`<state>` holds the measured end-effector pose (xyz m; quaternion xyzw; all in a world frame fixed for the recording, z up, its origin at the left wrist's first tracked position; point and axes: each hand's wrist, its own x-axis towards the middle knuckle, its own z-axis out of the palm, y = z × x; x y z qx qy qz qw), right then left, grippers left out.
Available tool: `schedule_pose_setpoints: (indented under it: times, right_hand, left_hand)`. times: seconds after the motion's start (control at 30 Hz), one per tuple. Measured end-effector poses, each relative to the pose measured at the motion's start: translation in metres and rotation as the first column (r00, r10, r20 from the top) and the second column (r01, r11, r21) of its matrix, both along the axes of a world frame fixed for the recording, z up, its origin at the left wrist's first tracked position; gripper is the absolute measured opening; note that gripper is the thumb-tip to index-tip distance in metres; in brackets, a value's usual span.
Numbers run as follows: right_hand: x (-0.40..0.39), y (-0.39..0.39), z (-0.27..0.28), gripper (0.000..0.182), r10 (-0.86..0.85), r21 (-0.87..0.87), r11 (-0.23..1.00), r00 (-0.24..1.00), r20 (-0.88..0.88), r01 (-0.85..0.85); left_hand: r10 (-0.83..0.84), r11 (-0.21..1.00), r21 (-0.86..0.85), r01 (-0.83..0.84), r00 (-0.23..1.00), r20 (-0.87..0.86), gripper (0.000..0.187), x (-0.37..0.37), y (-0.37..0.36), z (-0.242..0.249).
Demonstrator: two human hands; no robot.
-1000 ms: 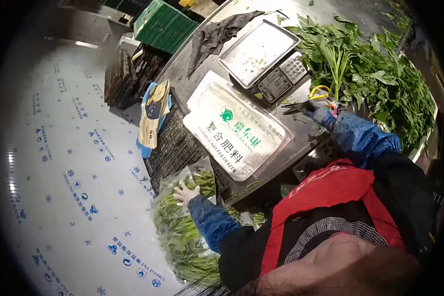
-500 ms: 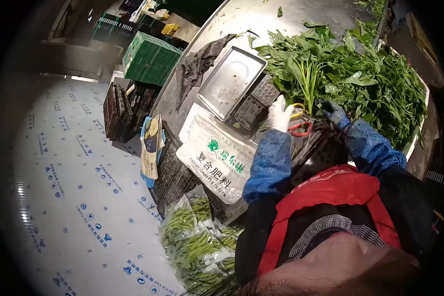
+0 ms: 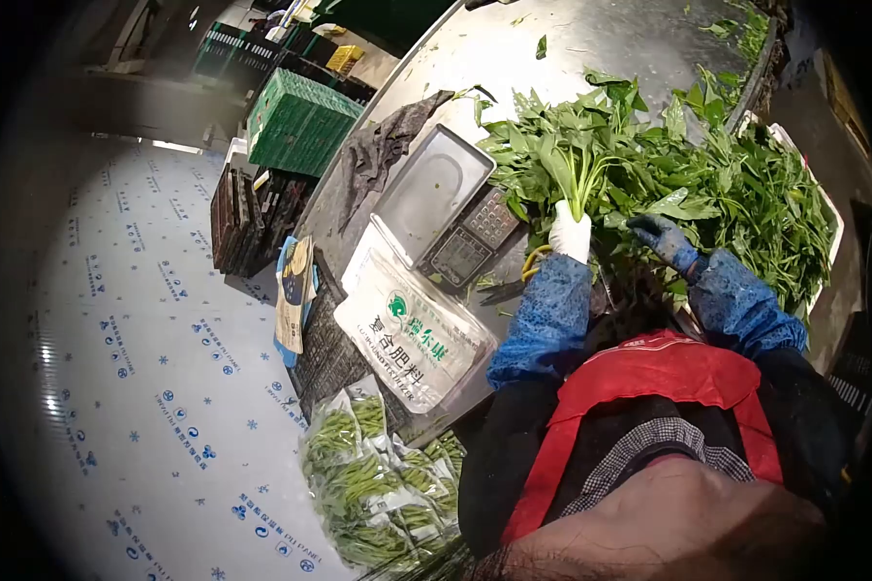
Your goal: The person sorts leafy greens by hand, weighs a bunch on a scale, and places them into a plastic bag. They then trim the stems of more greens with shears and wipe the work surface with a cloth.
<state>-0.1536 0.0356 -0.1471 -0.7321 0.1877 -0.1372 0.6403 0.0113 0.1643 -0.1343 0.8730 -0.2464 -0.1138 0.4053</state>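
My left hand, in a white glove, is closed around the stems of a bunch of leafy greens, whose leaves fan out away from me. Beside its wrist, on the left, shows a yellow scissor handle; the rest of the scissors is hidden. To the right, my right hand, in a dark blue glove, is open over the edge of a large heap of greens, with its fingers toward the bunch. Nothing is seen held in it.
Left of the greens are a scale with a metal tray, a dark cloth and a printed fertilizer sack on the metal table. Bagged green vegetables lie at the lower left. Green crates stand behind.
My left hand has moved right and closed around the bunch's stems. The yellow scissor handle now shows left of that hand, and the red handle is out of sight. My right hand has shifted slightly.
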Motion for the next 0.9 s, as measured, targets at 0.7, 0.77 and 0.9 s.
schedule_pose_setpoints:
  times: [0.7, 0.77, 0.9]
  right_hand:
    - [0.008, 0.004, 0.009, 0.011, -0.319, 0.27, 0.924, 0.936, 0.152, 0.271]
    - [-0.006, 0.009, 0.014, 0.012, -0.268, 0.341, 0.916, 0.954, 0.135, 0.209]
    - [-0.027, 0.018, 0.023, 0.011, -0.133, 0.342, 0.932, 0.991, 0.008, 0.122]
  left_hand:
    - [-0.598, 0.781, -0.585, -0.221, 0.01, -0.802, 0.045, -0.044, -0.031, -0.012]
    - [-0.573, 0.788, -0.591, -0.17, 0.145, -0.806, 0.032, -0.045, -0.037, -0.019]
    - [-0.671, 0.734, -0.671, -0.108, -0.273, -0.69, 0.02, -0.047, -0.064, -0.066]
